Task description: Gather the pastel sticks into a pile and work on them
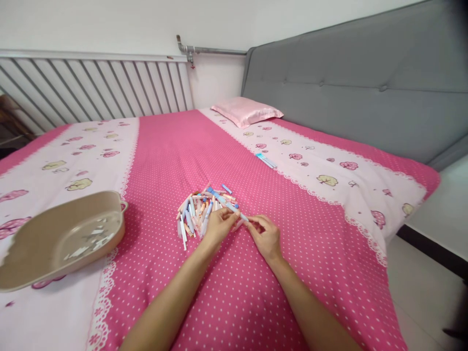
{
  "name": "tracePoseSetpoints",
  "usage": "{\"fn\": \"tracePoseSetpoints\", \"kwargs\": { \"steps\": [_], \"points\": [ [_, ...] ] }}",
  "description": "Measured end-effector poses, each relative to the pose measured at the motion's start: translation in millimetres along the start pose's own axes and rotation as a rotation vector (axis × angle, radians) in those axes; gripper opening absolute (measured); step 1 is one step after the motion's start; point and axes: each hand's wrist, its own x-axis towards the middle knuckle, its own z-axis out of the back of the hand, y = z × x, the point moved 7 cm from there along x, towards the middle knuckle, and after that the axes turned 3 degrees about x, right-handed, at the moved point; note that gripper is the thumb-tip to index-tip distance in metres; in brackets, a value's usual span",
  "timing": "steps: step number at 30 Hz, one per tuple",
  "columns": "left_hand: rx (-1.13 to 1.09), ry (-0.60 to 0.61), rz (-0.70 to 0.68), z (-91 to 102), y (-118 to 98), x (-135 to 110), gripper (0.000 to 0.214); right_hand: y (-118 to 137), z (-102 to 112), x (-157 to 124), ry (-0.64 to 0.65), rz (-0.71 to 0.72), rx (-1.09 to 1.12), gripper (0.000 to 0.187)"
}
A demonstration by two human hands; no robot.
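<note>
A slim light blue pen (234,208) lies between my two hands, slanting down to the right. My left hand (219,225) pinches it near its middle. At its lower right end, the fingertips of my right hand (266,237) are closed on it. Just beyond and left of my left hand is a heap of pens (190,214) in pastel blue, white, pink and orange, lying in mixed directions. One short blue piece (226,188) rests apart at the heap's far side. Part of the heap is hidden behind my left hand.
A beige plastic basin (119,214) with white scraps inside stands on the bed at left. Several blue pens (266,161) lie together farther back. A pink pillow (248,111) sits by the grey headboard (351,73). Pink polka-dot bedding (175,146) covers the bed.
</note>
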Motion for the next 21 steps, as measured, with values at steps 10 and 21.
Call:
{"fn": "tracePoseSetpoints", "kwargs": {
  "steps": [10, 21],
  "points": [
    [0.053, 0.009, -0.005, -1.8, 3.0, -0.5, 0.037, 1.8, 0.7, 0.7, -0.026, 0.001, -0.013, 0.019],
    [0.351, 0.081, -0.124, -23.1, 14.1, -5.5, 0.038, -8.5, 9.3, 4.3, -0.128, -0.059, 0.01, 0.024]
  ]
}}
